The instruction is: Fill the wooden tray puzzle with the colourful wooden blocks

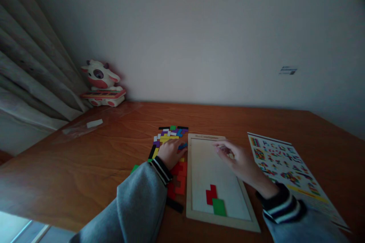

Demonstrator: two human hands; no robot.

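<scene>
My left hand (170, 154) is over a spread of coloured flat puzzle pieces (168, 138) on the table. A blue puzzle piece (183, 146) shows between its thumb and fingers, which close on it. To the right lies a shallow wooden puzzle tray (223, 222) with a pale base. In its lower part a red stepped piece (210, 196) touches a green square piece (219, 207). My right hand (232, 157) hovers above the tray's upper right side, fingers loosely bent and apart from the thumb, with no piece visible in it.
A printed pattern sheet (288, 167) lies right of the tray. A black bar piece (174, 205) is near the tray's lower left corner. At the back left sit a cow-shaped toy keyboard (104, 83) and a white scrap (94, 123) beside the curtain (34, 57).
</scene>
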